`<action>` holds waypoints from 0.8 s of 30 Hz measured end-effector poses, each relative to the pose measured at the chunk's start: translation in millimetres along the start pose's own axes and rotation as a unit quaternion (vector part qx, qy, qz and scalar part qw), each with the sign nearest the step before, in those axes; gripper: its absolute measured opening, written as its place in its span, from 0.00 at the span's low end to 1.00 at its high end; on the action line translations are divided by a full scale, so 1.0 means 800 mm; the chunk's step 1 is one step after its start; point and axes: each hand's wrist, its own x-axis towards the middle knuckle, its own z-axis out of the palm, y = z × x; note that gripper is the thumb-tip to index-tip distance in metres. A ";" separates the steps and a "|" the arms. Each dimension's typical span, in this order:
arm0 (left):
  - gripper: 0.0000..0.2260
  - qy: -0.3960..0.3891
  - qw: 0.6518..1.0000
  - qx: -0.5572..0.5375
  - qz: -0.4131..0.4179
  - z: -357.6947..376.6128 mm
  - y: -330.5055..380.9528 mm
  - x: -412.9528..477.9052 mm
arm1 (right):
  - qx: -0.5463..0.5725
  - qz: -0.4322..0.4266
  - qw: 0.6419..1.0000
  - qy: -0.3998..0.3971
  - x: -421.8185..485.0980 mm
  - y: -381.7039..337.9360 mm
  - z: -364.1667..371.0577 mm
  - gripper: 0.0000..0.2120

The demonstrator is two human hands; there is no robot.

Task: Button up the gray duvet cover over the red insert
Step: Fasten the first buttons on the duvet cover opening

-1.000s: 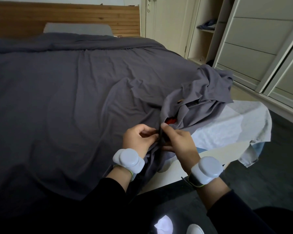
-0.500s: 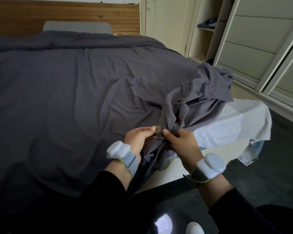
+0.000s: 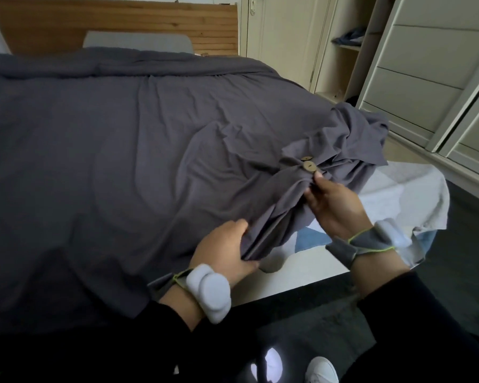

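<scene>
Left hand (image 3: 227, 250): we grip the gray duvet cover (image 3: 122, 161) hem, below-left of the wooden button (image 3: 309, 166).
Right hand (image 3: 335, 205): we pinch bunched cloth just below that button.
Red insert: hidden from view.
Risk: uneven pull — the button could slip its hole.

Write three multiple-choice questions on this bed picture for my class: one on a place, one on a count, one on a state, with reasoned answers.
1. The wooden buttons lie: A just above the right hand; B under the left hand; C left of both hands.
2. Buttons in view: A one; B two; C four.
3. The left hand: A lies flat and open; B grips the gray duvet cover; C hangs idle.
Answers: 1 A, they sit right by it; 2 B, two brown discs show; 3 B, its fingers curl round a fold.
</scene>
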 end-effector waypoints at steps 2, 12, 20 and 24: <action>0.14 0.024 0.998 0.055 -0.015 -0.002 -0.015 -0.005 | 0.023 -0.001 1.000 0.010 0.006 -0.014 0.005 0.07; 0.16 0.173 0.982 -0.065 -0.046 -0.057 -0.068 0.061 | 0.038 -0.016 0.999 0.004 0.063 -0.017 0.049 0.07; 0.22 0.120 0.973 -0.173 -0.094 -0.028 -0.091 0.078 | -0.343 -0.059 0.936 0.048 0.049 0.053 0.048 0.12; 0.17 0.136 0.967 -0.202 -0.078 -0.040 -0.094 0.069 | -0.448 -0.229 0.862 0.065 0.008 0.041 0.068 0.11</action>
